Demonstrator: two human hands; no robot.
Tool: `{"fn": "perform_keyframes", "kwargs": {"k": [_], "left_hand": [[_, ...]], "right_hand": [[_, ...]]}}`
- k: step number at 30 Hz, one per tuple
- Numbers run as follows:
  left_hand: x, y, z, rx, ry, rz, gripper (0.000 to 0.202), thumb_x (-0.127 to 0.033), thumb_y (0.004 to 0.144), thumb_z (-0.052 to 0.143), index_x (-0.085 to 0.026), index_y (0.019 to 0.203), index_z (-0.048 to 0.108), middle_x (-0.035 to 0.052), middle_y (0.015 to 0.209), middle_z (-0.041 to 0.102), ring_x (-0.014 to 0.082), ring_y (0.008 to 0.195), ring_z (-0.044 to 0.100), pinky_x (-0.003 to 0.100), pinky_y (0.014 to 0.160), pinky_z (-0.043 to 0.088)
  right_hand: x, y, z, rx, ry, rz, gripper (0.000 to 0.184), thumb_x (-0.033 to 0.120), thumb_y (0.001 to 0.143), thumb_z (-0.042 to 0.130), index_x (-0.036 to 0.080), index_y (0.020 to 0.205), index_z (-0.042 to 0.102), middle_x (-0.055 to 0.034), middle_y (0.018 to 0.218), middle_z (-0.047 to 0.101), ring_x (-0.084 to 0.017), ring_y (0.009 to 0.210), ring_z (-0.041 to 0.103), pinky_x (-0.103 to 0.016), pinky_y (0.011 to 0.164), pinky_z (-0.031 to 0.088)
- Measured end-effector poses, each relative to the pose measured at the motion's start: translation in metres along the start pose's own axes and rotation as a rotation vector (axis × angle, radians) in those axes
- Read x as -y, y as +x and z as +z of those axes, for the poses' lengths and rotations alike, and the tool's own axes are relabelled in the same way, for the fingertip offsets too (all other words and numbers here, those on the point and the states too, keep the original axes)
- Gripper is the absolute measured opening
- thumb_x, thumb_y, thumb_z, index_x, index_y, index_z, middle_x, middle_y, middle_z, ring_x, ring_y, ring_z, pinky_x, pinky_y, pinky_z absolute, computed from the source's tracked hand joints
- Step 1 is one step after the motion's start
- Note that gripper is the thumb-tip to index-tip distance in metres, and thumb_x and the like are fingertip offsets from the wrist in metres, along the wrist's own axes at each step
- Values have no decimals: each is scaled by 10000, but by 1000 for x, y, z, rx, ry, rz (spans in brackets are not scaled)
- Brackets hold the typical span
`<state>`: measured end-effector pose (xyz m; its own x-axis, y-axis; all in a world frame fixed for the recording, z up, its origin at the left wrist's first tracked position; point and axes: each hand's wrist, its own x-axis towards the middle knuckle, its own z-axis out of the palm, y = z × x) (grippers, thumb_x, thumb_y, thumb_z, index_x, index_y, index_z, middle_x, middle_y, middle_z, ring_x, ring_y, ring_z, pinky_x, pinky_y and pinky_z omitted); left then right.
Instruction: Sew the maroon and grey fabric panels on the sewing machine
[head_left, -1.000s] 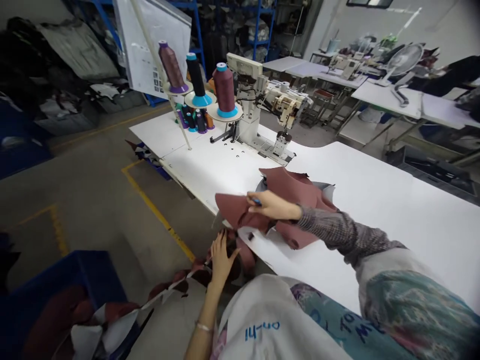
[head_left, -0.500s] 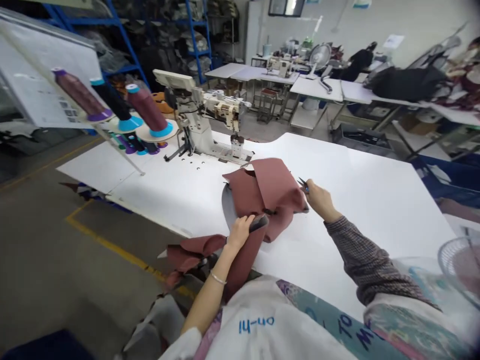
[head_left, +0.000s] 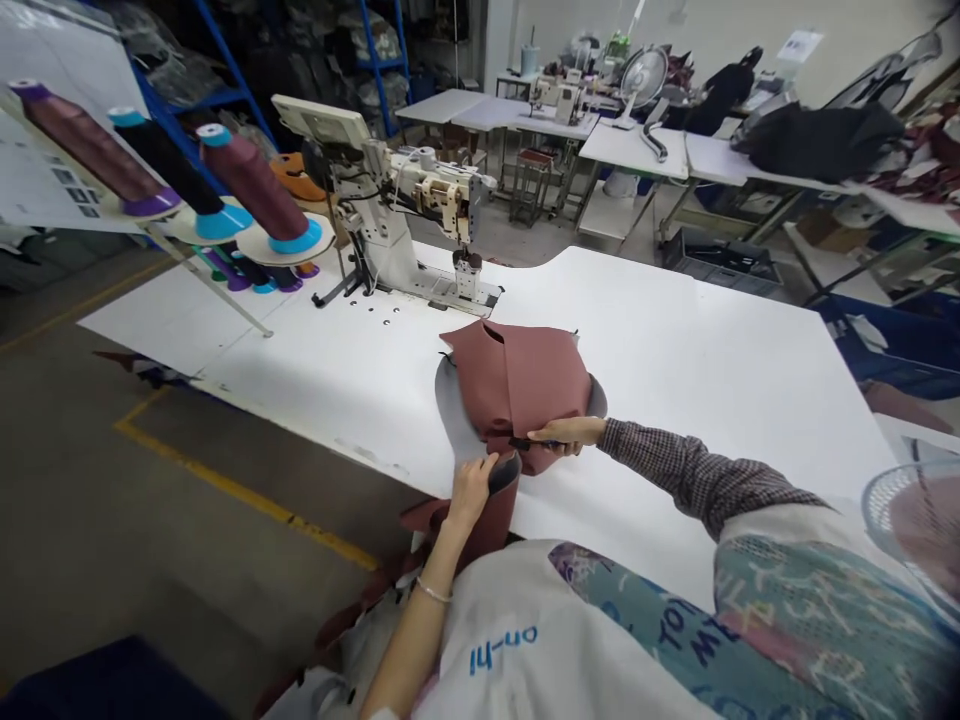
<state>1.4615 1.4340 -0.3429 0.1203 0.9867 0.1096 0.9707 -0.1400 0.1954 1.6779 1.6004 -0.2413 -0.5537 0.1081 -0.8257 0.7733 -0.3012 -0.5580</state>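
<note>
A reddish-brown leather-like piece (head_left: 544, 370) with a grey backing lies bunched on the white table in front of me. My left hand (head_left: 471, 490) is closed on a folded strip (head_left: 501, 505) of the same material, at the table's near edge. My right hand (head_left: 571, 432) grips small thread snips (head_left: 551, 443), mostly covered by the fingers. Their dark tip points left, at the fold just above my left hand. Whether the blades touch the material I cannot tell.
A post-bed sewing machine (head_left: 420, 210) stands behind the piece. Cones of thread (head_left: 251, 185) sit on a stand to the left. The white table (head_left: 712, 350) stretches right, with a fan (head_left: 919, 520) near its right side. More material hangs over the front edge.
My right hand has moved left and down with the snips, from the piece's right side to the fold by my left hand. The left hand keeps its hold, slightly lower.
</note>
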Motion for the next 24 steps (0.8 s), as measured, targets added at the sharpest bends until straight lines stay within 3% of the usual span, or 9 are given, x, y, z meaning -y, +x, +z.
{"fn": "perform_keyframes", "kwargs": {"k": [7, 10, 12, 16, 19, 22, 24], "left_hand": [[-5, -2, -1, -68, -19, 55, 422, -17, 901, 444, -217, 1223, 629, 43, 834, 647, 170, 783, 625, 289, 769, 513], [-6, -15, -8, -131, -16, 71, 395, -19, 904, 439, -198, 1195, 636, 46, 819, 654, 172, 751, 626, 293, 731, 515], [-4, -32, -16, -261, -21, 72, 353, -32, 915, 430, -171, 1167, 635, 50, 803, 660, 170, 725, 623, 296, 713, 512], [13, -79, -38, -634, -25, -3, 271, -47, 922, 451, -128, 1126, 610, 84, 904, 704, 180, 821, 647, 312, 781, 511], [35, -105, -67, -761, 91, -99, 286, -40, 893, 499, -135, 1137, 614, 79, 910, 717, 183, 817, 648, 319, 795, 508], [53, -112, -107, -882, 174, -243, 305, -71, 881, 532, -172, 1149, 638, 65, 889, 721, 178, 779, 652, 322, 796, 516], [60, -106, -131, -972, 152, -345, 378, -169, 865, 617, -171, 1243, 595, 113, 1049, 705, 215, 895, 663, 368, 854, 523]], "right_hand": [[-3, 17, 3, -82, -22, -86, 630, 804, 765, 536, 180, 702, 473, 81, 481, 304, -40, 367, 217, -184, 347, 131], [4, 21, 27, -185, -101, -70, 678, 838, 768, 479, 166, 687, 498, 53, 464, 389, -55, 352, 332, -189, 351, 218], [15, 28, 57, -131, -58, -65, 660, 816, 763, 524, 160, 685, 509, 54, 455, 414, -58, 350, 371, -184, 356, 255], [62, 55, 124, 54, 148, -125, 556, 647, 688, 756, 156, 642, 498, 55, 498, 469, -56, 397, 396, -181, 362, 292], [112, 69, 161, 79, 208, -201, 538, 518, 552, 883, 162, 642, 490, 64, 543, 484, -63, 455, 419, -178, 372, 296], [162, 61, 180, 80, 206, -470, 626, 407, 419, 939, 188, 621, 388, 107, 528, 399, -48, 471, 356, -174, 384, 263], [193, 43, 179, 98, 166, -654, 656, 400, 419, 927, 202, 650, 347, 118, 531, 352, -45, 477, 302, -180, 395, 225]]}}
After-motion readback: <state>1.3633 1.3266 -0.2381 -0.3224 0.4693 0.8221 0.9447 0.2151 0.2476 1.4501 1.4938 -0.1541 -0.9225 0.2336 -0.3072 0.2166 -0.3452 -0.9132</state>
